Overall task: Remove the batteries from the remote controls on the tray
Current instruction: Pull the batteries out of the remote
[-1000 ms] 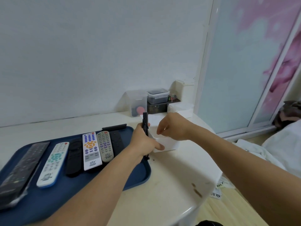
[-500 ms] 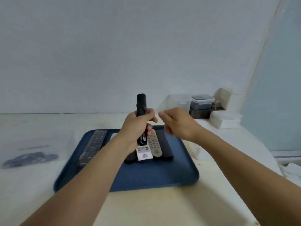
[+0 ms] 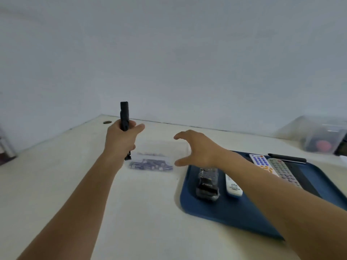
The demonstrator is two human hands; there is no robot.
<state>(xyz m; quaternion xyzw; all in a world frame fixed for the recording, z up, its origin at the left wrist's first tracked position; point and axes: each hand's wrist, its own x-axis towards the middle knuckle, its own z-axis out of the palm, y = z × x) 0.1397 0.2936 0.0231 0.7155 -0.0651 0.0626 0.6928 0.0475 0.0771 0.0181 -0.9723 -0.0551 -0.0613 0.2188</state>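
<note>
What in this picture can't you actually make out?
- Head view: whether the black remote in the left hand still has batteries; the hand covers its middle.
- What the clear bag on the table holds; motion blur leaves only dark bits.
- The remotes on the blue tray; the right forearm hides part of them.
- The clear tub, far right: blurred and cropped.

Left hand (image 3: 120, 140): centre-left of frame, gripping black remote (image 3: 124, 117) upright.
Right hand (image 3: 197, 149): centre, fingers spread, empty, above table (image 3: 75, 184).
Plastic bag (image 3: 152, 162): between the hands, dark contents blurred.
Tray (image 3: 225, 212): blue, lower right, several remotes (image 3: 233, 186).
</note>
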